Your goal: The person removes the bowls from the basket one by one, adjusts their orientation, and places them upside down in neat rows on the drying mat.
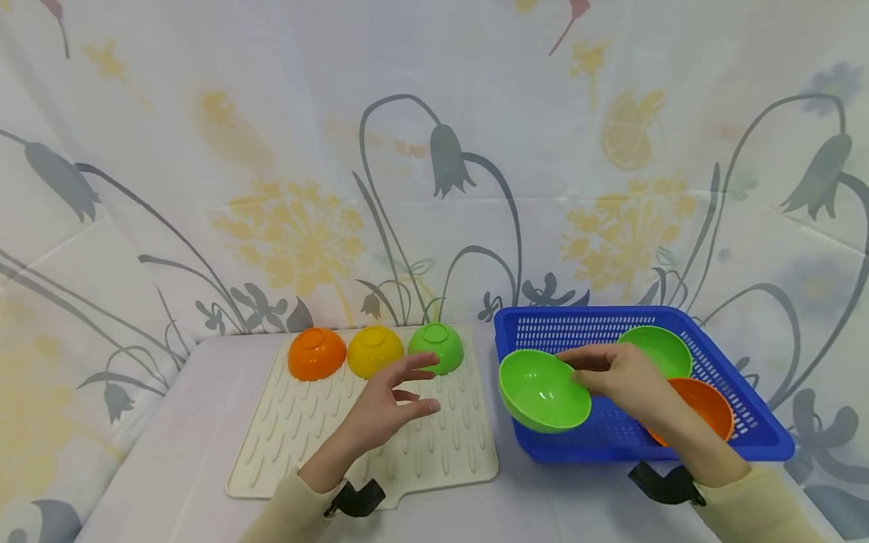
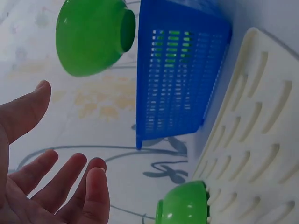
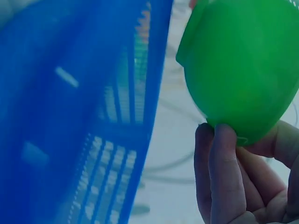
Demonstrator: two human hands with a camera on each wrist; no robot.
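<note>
Cream sleeves (image 1: 760, 504) lead to the left hand (image 1: 385, 411), spread above a ridged mat (image 1: 292, 452), and the right hand (image 1: 621, 373), pinching a glossy, hemispherical green bowl (image 1: 543, 388) over the perforated blue basket (image 1: 563, 328) at its nine-o'clock side.

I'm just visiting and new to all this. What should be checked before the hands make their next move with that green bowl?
1. Right hand gripping the held bowl: ok, it pinches the edge.
2. Left hand free: ok, it holds nothing.
3. Held bowl upside down, like the orange upturned bowl, yellow bowl and green upturned bowl: not ok, its inside shows from above.
4. Bare space on the cream mat, in front of that row: ok.
5. Basket emptied: not ok, another green bowl and another orange bowl are inside.
6. Held bowl dry: cannot tell, it merely looks shiny.
</note>
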